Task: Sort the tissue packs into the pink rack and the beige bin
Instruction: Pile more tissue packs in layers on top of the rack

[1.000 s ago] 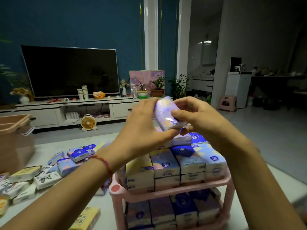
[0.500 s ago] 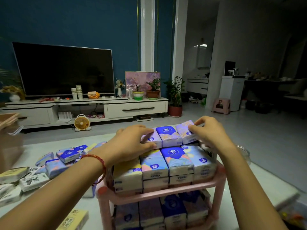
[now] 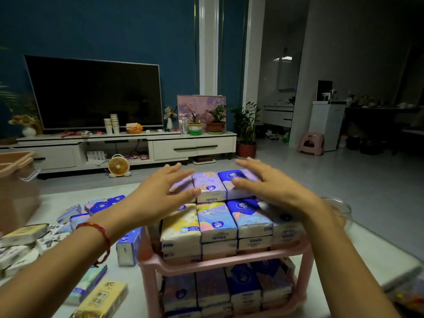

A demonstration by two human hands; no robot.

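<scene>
left hand point(image 3: 158, 198), right hand point(image 3: 270, 189) hovered, fingers spread, over pink plastic rack point(image 3: 206, 266) | loose blue-wrapped tissue packs point(image 3: 103, 204) lay 8 o'clock; left nearer

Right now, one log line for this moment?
left hand: open over top packs | right hand: open over top packs | rack: both shelves stacked | loose packs: left of rack | bin: far left
</scene>
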